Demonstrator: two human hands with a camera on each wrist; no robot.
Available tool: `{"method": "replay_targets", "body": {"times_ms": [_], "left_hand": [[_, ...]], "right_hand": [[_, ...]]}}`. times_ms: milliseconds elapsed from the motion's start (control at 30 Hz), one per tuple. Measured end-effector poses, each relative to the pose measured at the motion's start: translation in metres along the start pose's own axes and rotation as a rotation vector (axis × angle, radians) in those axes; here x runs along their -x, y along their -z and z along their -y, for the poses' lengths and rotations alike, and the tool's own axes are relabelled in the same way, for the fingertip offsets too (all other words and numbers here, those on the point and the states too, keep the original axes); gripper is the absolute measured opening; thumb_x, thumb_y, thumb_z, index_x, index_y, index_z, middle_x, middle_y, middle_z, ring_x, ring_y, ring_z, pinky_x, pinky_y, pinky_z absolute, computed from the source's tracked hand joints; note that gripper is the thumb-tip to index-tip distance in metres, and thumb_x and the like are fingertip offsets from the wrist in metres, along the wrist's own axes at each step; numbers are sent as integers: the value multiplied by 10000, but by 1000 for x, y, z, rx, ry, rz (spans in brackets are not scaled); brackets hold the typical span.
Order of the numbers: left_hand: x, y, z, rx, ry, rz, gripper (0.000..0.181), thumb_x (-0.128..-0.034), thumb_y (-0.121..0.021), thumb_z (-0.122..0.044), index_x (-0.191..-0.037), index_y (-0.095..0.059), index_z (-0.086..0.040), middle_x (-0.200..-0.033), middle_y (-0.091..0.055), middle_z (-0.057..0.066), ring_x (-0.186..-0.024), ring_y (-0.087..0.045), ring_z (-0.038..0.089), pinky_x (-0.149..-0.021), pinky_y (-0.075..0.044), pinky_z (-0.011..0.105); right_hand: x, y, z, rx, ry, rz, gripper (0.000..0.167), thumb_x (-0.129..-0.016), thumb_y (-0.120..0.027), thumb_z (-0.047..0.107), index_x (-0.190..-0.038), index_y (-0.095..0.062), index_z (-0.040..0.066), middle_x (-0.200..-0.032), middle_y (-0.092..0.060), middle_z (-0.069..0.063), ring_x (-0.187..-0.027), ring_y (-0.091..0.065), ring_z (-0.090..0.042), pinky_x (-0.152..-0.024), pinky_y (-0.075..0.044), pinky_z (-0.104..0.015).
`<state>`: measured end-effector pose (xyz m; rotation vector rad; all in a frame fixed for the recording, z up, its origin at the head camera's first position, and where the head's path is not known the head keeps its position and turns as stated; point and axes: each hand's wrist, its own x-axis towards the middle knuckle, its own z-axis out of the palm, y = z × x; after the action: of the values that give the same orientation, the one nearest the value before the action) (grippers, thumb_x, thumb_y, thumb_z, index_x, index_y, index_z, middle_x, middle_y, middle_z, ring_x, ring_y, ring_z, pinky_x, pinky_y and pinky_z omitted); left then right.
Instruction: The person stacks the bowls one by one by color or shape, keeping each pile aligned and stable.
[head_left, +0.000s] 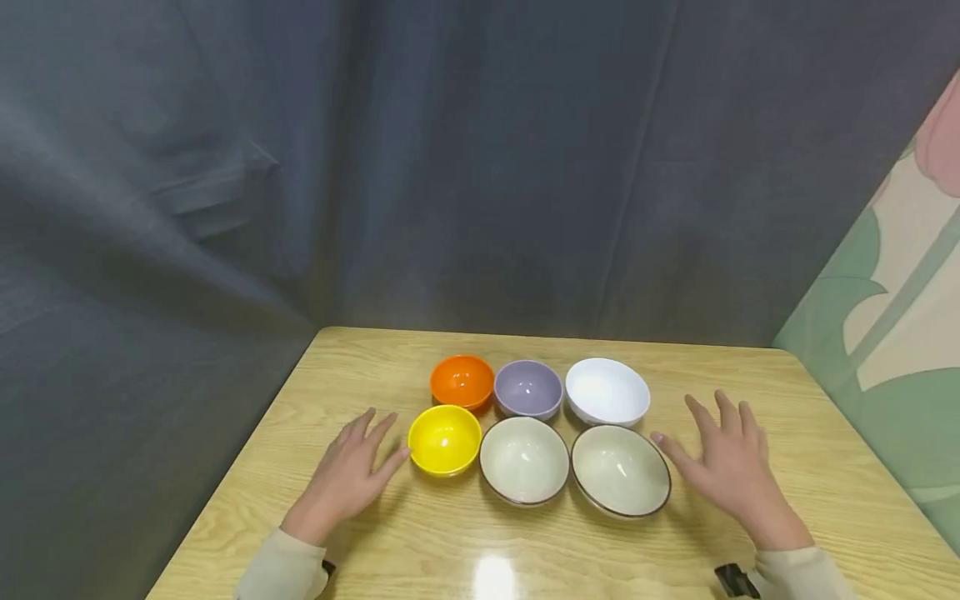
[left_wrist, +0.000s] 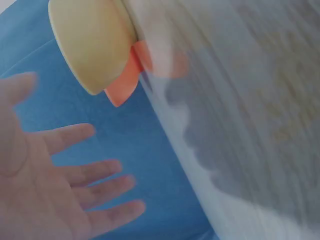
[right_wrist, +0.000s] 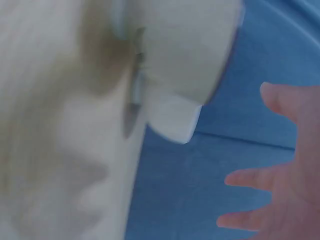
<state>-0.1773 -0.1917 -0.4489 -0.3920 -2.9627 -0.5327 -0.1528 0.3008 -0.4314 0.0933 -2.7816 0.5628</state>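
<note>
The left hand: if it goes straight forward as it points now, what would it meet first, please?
Probably the yellow bowl: the thumb of the left hand appears right beside its rim. The hand's height is unclear, so it might pass above instead.

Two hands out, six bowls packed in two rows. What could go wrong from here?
Left hand is spread close beside the round, glossy yellow bowl; a careless push might shove it into the round, glossy orange bowl behind.

Right hand is spread close beside the round, dark-rimmed cream bowl at the front row's right end; a bump could knock it against the similar round cream bowl next to it, since they stand almost rim to rim.
</note>
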Motion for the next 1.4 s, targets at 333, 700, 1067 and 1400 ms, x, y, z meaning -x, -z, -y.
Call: {"method": "replay_targets", "body": {"times_ms": [333,700,1067,1400], "left_hand": [[3,24,-22,49,120,-63,192,-942,-670,-243,-941,-607,-62,-771,-592,40,-526,-451,139,-474,-380,290],[-6,25,-55,174,40,-3,250,-935,-688,-230,-1093,-601,-56,-690,-533,-43,-505,-449,108,-469,-384,267],[-9,15,-63,222,-83,94,383,-947,-663,-188,-1282,-581,-21,-753,-585,-60,-554,-487,80,-520,-432,250],[-8,16,-62,240,-137,173,388,-967,-641,-159,-1309,-567,7,-778,-587,-45,-610,-507,85,-554,-455,242]], "right_hand": [[-22,16,70,-56,89,13,415,-914,-710,374,-1084,-721,-5,-814,-675,-58,-661,-573,-174,-577,-455,-355],[-44,-22,127,-152,247,266,146,-863,-754,168,-818,-658,68,-682,-497,27,-641,-479,-131,-585,-393,-296],[-52,-51,139,-55,99,415,169,-865,-761,210,-948,-709,72,-780,-628,4,-716,-551,-170,-667,-487,-377],[-51,-70,142,124,66,341,226,-823,-733,118,-1042,-701,71,-850,-691,-111,-755,-646,-273,-622,-518,-438]]}}
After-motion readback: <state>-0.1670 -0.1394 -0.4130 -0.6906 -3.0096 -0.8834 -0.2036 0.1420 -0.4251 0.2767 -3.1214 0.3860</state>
